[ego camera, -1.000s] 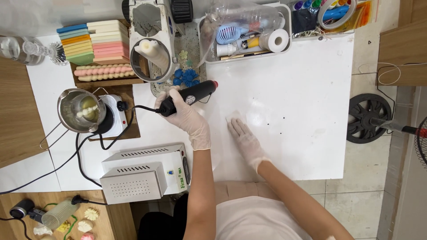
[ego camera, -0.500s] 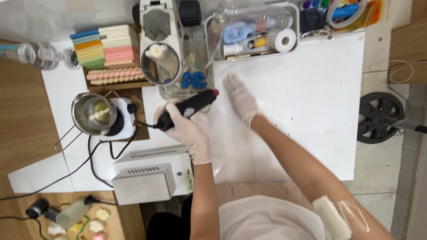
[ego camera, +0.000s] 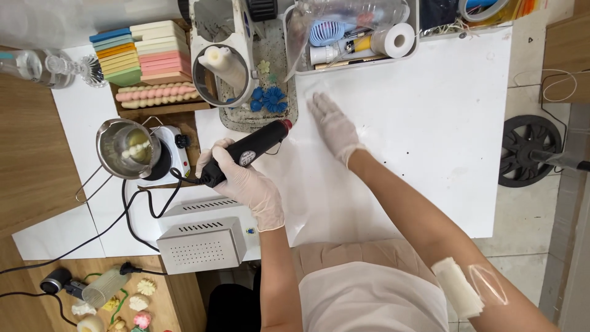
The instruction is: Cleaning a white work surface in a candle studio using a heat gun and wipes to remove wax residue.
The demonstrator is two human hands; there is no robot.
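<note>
The left hand [ego camera: 246,184], gloved, grips the black heat gun [ego camera: 246,152] by its handle; the red nozzle points up and right, toward the tray [ego camera: 261,120] of blue flowers [ego camera: 268,98]. The right hand [ego camera: 332,126], gloved, lies open and flat on the white sheet [ego camera: 430,123], just right of the heat gun's nozzle, holding nothing. Left of the heat gun, a metal pot [ego camera: 128,149] sits on a small hotplate [ego camera: 172,154]. Below the heat gun stands a white box [ego camera: 200,243] on the table [ego camera: 24,160].

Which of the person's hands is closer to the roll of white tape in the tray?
Right. The right hand lies flat just below the white tape roll; the left hand, gripping the black heat tool, is farther.
</note>
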